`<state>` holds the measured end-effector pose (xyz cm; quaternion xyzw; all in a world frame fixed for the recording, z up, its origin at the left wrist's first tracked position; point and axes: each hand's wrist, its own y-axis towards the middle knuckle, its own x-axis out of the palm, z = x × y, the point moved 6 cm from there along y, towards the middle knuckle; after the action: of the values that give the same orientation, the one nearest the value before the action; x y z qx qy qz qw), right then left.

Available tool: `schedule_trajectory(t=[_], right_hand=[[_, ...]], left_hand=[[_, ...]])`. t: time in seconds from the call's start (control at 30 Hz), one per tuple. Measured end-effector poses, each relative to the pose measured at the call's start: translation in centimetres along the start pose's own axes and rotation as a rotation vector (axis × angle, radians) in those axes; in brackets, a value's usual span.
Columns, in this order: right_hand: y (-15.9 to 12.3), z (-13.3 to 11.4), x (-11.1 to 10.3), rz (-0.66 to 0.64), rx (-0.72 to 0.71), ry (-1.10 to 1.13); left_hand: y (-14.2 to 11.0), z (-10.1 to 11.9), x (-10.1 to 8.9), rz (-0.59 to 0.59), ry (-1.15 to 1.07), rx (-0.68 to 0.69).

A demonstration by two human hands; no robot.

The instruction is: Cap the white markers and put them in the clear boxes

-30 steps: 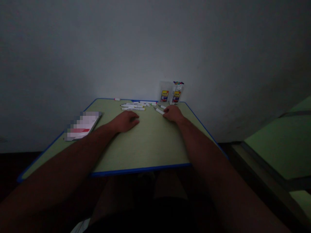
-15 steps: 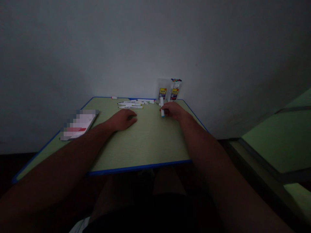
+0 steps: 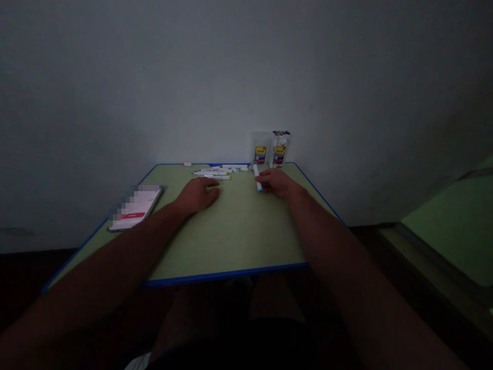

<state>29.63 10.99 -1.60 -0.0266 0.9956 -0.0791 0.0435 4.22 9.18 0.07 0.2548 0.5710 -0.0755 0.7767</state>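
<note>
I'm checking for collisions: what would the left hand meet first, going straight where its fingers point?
The left hand would probably meet the white marker held in the right hand, though depth is unclear.

Grey wall (image 3: 215, 77), blue-edged table (image 3: 231, 234) — flat pale object (image 3: 135, 207)

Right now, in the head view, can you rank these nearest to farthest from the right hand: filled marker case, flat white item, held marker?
1. Held marker: in the right hand.
2. Filled marker case: beyond the hand.
3. Flat white item: far left.
</note>
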Motion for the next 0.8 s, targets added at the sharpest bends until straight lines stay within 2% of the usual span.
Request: schedule_trajectory(t=[0.07,0.27,0.4,0.47,0.63,0.8], right_hand=[[0.1,0.1,-0.2,0.016,0.005,-0.020],[0.9,0.5,-0.2,0.006,0.014,-0.037],[1.0,0.5,0.1,0.003,0.018,-0.046],[1.0,0.4,0.3,0.008,0.003,-0.067],[1.2,0.4,0.3,0.019,-0.001,-0.053],[1.4,0.6,0.3,-0.009,0.023,-0.009]], left_hand=[[0.7,0.2,-0.2,0.036,0.036,0.002],[5.1,1.1,0.8,0.005,0.181,0.071],[8.2,1.6,1.5,0.029,0.217,0.050],[9.3,1.8,2.2,0.005,0.237,0.038],[10.4,2.4,3.7,-0.066,0.269,0.006],[10.7,3.2,3.9,-0.056,0.301,0.039]])
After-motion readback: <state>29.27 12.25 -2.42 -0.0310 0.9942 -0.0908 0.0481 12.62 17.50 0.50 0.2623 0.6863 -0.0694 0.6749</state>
